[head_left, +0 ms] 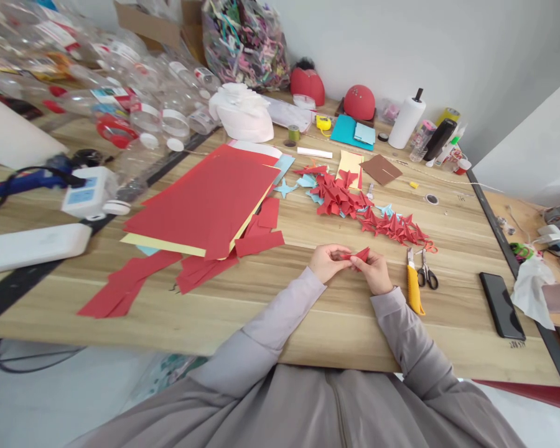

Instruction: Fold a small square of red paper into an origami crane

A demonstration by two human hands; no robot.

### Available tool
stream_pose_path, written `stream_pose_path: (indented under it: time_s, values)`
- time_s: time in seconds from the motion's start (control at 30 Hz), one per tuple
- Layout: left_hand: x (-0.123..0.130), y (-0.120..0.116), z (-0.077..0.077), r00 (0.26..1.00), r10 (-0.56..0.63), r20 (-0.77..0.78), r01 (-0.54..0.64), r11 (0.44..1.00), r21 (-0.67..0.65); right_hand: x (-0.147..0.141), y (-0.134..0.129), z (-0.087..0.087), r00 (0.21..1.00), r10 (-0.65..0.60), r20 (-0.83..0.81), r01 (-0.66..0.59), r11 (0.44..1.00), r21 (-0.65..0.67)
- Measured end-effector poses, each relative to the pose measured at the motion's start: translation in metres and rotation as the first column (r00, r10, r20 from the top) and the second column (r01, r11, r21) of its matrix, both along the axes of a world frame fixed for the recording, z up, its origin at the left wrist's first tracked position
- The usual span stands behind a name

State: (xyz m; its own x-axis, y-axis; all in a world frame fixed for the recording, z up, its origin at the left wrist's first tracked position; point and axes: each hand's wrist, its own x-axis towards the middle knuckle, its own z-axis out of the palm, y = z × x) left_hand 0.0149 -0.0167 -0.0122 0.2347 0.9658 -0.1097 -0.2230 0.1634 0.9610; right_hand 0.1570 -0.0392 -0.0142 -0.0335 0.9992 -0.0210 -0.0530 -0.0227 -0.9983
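Observation:
Between both hands is a small folded piece of red paper (362,254), held just above the wooden table. My left hand (329,262) pinches its left side, and my right hand (374,271) pinches its right side with thumb and fingers. Beyond the hands lies a heap of folded red paper stars (338,198), with a row of more red stars (394,228) to its right. A few light blue paper stars (285,188) lie around them. Right of my right hand are a yellow utility knife (414,286) and black-handled scissors (427,274).
Red paper sheets (200,205) are stacked at left, with cut red strips (126,283) in front. Many plastic bottles (144,118) crowd the far left. A black phone (501,305) lies at right. Along the back are a teal paper pad (352,132) and a white bottle (407,121).

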Motion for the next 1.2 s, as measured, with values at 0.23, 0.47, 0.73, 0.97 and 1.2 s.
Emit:
stream_pose_path:
  time_s: [0.23,0.47,0.73,0.97,1.2]
  values:
    - [-0.0002,-0.0031,0.0061,0.996,-0.079,0.05,0.08,0.997,-0.019,0.0024,0.001,-0.0038,0.999,0.027,-0.044,-0.027,1.0,0.003]
    - [-0.0021,-0.0012,0.0046,0.981,-0.14,0.136,0.151,0.985,-0.078,0.002,0.0017,-0.0033,0.993,0.04,-0.109,-0.044,0.998,-0.033]
    - [0.0017,-0.0017,0.0041,0.991,-0.105,0.079,0.109,0.993,-0.042,0.0002,0.0021,-0.0042,0.998,-0.033,-0.06,0.033,0.999,-0.01]
    - [0.005,-0.0037,0.0029,1.0,-0.012,0.011,0.013,0.999,-0.052,-0.0012,0.0022,-0.004,1.0,-0.011,-0.016,0.011,1.0,0.01]
    - [0.0044,-0.0022,0.0023,1.0,-0.005,0.023,0.007,0.998,-0.056,-0.0028,0.0006,-0.0031,0.999,0.021,-0.026,-0.021,1.0,0.018]
